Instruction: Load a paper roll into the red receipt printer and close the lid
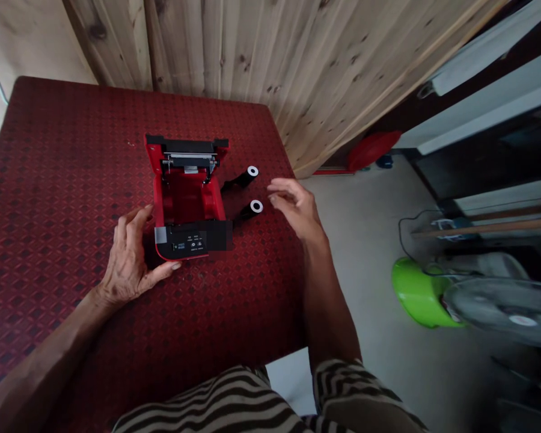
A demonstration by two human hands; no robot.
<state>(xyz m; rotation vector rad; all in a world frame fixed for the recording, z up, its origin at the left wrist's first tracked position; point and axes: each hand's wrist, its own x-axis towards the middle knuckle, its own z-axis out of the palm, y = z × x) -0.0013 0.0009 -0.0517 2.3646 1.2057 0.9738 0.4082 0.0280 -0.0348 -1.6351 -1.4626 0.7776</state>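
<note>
A red and black label printer (189, 204) sits on the table with its lid raised, showing an empty red bay inside. My left hand (128, 258) grips its near left corner, fingers along the side and thumb at the front edge. Just right of the printer lie two black ribbon rolls with white core ends, the far roll (251, 172) and the near roll (255, 207). A dark strip runs from the far roll toward the printer. My right hand (295, 207) hovers right of the rolls, fingers bent and slightly apart, holding nothing visible.
The table (72, 150) has a red patterned cover and stands against a wooden plank wall (234, 54). Past its right edge is the floor, with a bright green tub (419, 294) and a fan (514, 307). A red round object (372, 150) stands farther back.
</note>
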